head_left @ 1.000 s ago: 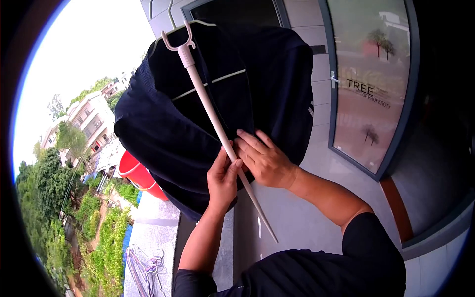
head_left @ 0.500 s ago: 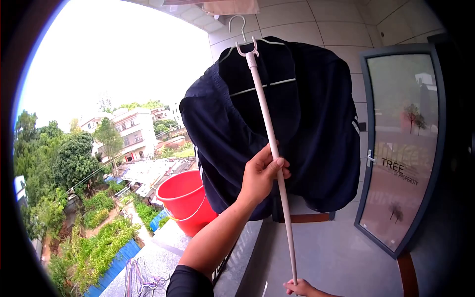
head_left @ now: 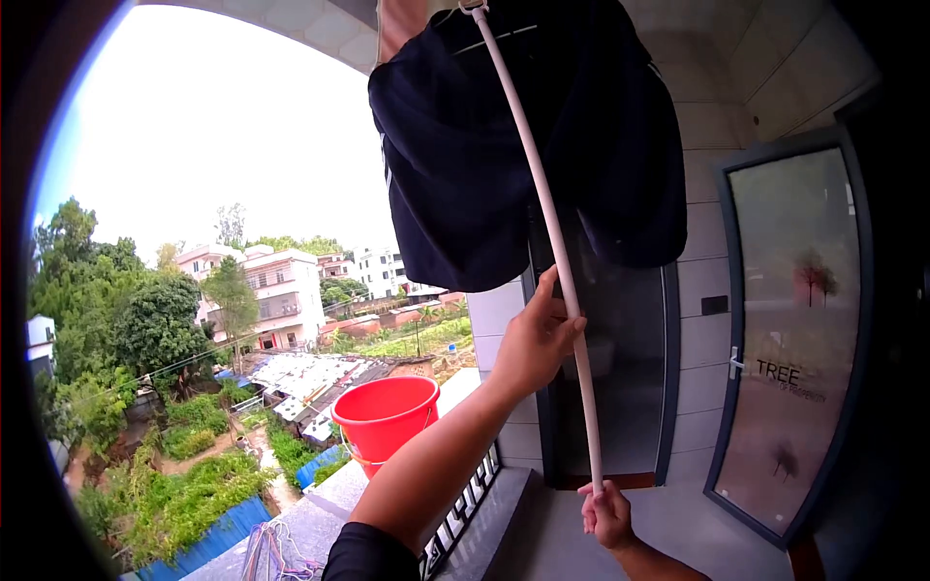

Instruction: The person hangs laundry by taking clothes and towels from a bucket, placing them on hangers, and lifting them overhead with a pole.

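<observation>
A dark navy jacket (head_left: 455, 174) with white stripes hangs high in front of me on a hanger, whose crossbar (head_left: 511, 37) shows inside the collar. A long pale pole (head_left: 536, 160) reaches up to it, its forked tip (head_left: 475, 8) at the top edge of the view. My left hand (head_left: 536, 334) is closed around the middle of the pole, index finger pointing up along it. Lower down, my right hand (head_left: 608, 513) grips the pole's bottom end. The hanger's hook is out of view.
A red bucket (head_left: 387, 402) stands on the balcony ledge (head_left: 334, 499) at left, beside a bundle of thin hangers (head_left: 276, 554). Below the ledge runs a railing (head_left: 470, 513). A frosted glass door (head_left: 794, 320) stands ajar at right, near a dark doorway (head_left: 630, 368).
The jacket and the pole's forked tip have risen in view, lifting the hem above the bucket. My right hand has come up further into view, still on the pole's bottom end.
</observation>
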